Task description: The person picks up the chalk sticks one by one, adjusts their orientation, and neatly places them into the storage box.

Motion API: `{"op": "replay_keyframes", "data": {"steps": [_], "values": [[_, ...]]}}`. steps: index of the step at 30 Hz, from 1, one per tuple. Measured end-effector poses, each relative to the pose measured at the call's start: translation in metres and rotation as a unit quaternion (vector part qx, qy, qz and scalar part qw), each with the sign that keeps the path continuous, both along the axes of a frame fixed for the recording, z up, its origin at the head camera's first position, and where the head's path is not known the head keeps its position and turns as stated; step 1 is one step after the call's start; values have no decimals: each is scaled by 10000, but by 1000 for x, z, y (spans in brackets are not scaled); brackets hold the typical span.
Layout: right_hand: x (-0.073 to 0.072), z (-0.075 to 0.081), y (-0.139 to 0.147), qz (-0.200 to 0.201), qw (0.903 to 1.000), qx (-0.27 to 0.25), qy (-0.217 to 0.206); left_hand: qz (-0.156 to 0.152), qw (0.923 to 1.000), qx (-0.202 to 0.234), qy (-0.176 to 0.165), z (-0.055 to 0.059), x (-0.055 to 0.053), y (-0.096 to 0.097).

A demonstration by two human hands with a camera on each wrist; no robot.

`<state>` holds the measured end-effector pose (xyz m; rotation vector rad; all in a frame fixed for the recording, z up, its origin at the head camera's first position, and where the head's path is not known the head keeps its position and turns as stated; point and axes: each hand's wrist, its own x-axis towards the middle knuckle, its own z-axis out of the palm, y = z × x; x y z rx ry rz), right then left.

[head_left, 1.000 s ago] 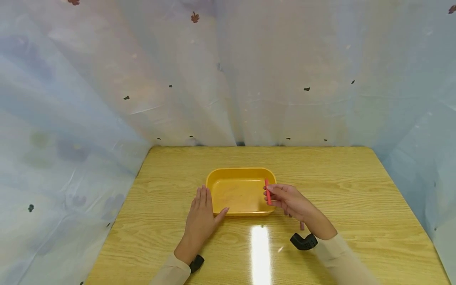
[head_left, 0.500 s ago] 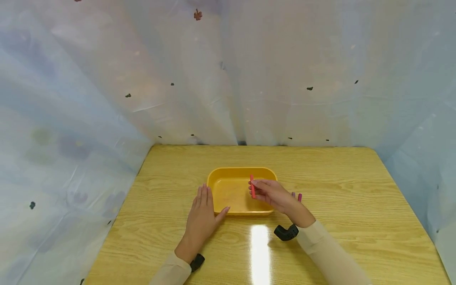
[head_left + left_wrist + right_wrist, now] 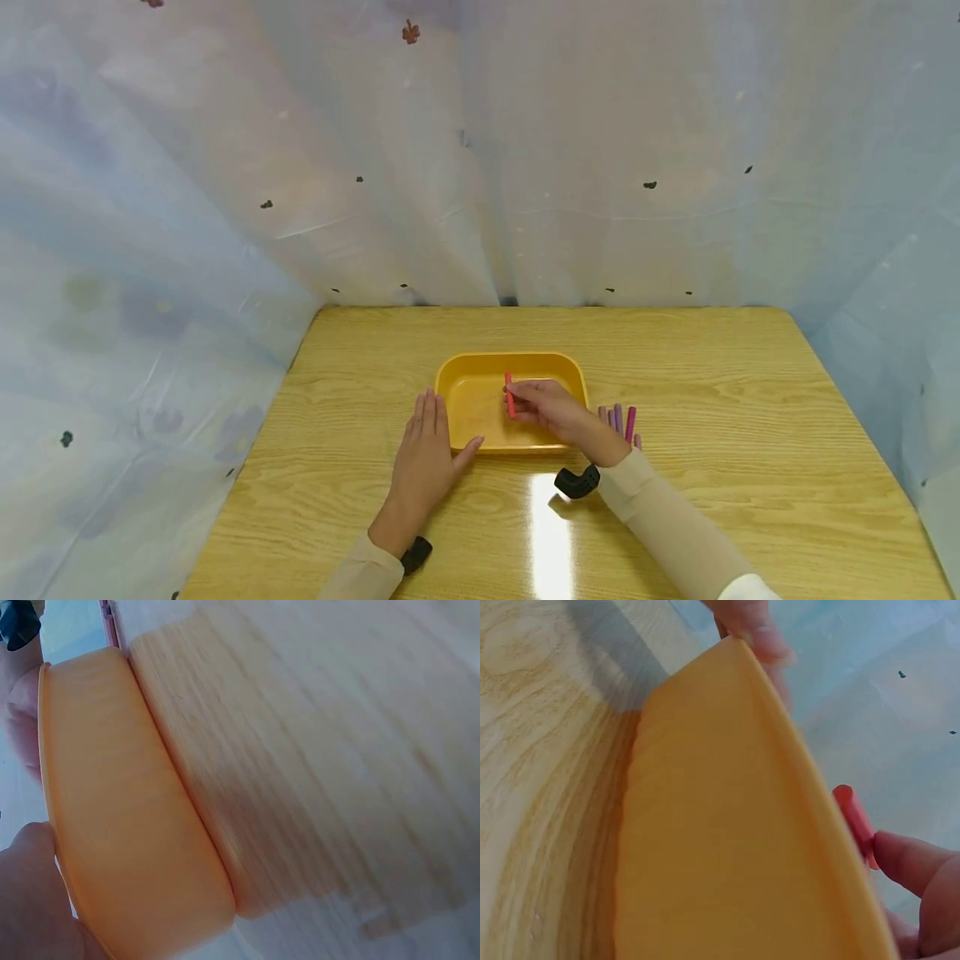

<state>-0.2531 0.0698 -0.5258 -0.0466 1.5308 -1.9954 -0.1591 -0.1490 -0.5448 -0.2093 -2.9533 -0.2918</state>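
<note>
A yellow rectangular tray (image 3: 474,407) sits on the wooden table. My left hand (image 3: 422,467) lies along its left end, fingers straight and thumb spread over the front rim. Over the tray's interior, my right hand (image 3: 553,408) pinches a short red stick (image 3: 510,397) between thumb and fingers, the stick standing nearly upright. In the right wrist view, the round end of the red stick (image 3: 853,817) shows beyond the rim, with the thumb against its side. The tray's outer wall (image 3: 705,802) covers much of that view. Part of the tray floor is hidden behind my right hand.
Several pink and purple sticks (image 3: 631,423) lie on the table to the right of the tray, partly covered by my right forearm. Wood-grain tabletop (image 3: 735,400) extends around the tray. A pale patterned curtain (image 3: 555,150) hangs behind the table and along its sides.
My right hand has moved left with the red stick, from the tray's right end to over its middle. More of the pink and purple sticks now show. The left hand stays put.
</note>
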Motion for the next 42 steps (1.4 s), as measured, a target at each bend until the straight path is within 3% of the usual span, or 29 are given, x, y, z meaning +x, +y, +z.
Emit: {"op": "replay_keyframes", "data": {"steps": [12,18,29,42], "values": [[-9,-10,-13,7,9978,657,21,-18,10000,25,-8,2,0,1],[-10,-11,-17,12,9937,1093,244,-13,10000,-6,-35,2,1,1],[-10,-17,-21,-108,9853,1683,282,-15,9999,110,-28,5,2,2],[-12,-21,-23,-189,9793,1996,286,6,10000,13,-90,3,0,1]]}}
